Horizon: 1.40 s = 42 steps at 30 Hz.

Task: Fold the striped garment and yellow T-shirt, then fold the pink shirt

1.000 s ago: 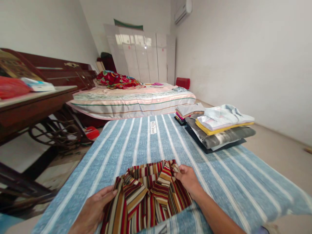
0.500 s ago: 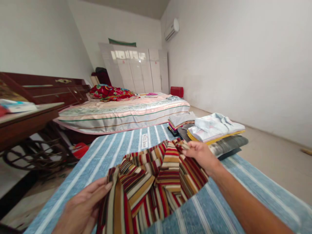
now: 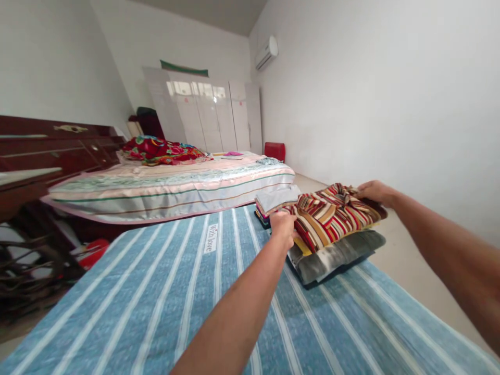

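A folded garment with red, brown and cream stripes (image 3: 332, 213) lies on top of a stack of folded clothes. My left hand (image 3: 283, 226) grips its left end, fingers closed on the cloth. At the far right end, my right hand (image 3: 375, 192) is closed on the garment's edge. Beneath it show a strip of yellow cloth and a grey folded garment (image 3: 338, 255). Just behind my left hand stands another small pile topped by a light grey folded cloth (image 3: 277, 197). The white garment seen on the stack earlier is now covered.
Both stacks rest on a blue striped bed cover (image 3: 156, 297) with a "With love" label (image 3: 211, 238). Beyond it is a larger bed (image 3: 175, 182) with a red floral blanket (image 3: 160, 150). A red box (image 3: 274, 151) stands near the right wall; a dark wooden headboard (image 3: 42, 146) is at left.
Both hands have carried the striped garment from the middle of the blue cover to the right and away, onto the stack. The view has turned slightly to the right.
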Each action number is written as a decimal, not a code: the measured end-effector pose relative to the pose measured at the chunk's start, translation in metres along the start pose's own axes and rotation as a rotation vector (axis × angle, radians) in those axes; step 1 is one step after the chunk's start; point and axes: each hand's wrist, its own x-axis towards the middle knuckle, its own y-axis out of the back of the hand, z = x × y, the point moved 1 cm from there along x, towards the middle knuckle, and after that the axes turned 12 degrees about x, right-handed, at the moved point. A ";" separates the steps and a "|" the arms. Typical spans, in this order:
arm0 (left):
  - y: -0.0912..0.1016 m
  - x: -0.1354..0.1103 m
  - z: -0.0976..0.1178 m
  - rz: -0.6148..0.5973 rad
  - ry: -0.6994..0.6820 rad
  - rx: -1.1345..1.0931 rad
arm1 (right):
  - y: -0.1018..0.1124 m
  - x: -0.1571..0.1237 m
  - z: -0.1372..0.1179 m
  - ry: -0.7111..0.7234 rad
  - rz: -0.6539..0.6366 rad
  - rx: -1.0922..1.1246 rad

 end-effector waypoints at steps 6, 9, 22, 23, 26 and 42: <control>0.013 0.016 -0.031 -0.069 0.054 0.078 | -0.017 0.006 0.054 -0.206 -0.091 0.068; 0.022 0.013 -0.028 -0.085 0.035 0.119 | -0.013 0.006 0.054 -0.237 -0.080 0.074; 0.103 -0.050 -0.073 -0.077 0.037 0.405 | 0.006 -0.123 0.001 0.534 0.377 -0.256; 0.116 -0.056 -0.083 -0.077 0.041 0.466 | -0.003 -0.154 0.003 0.644 0.345 -0.209; 0.156 -0.073 -0.116 -0.063 0.054 0.609 | -0.045 -0.245 0.016 0.748 0.141 -0.063; 0.254 -0.141 -0.155 0.243 -0.288 0.927 | -0.196 -0.371 0.038 0.474 -0.597 -0.107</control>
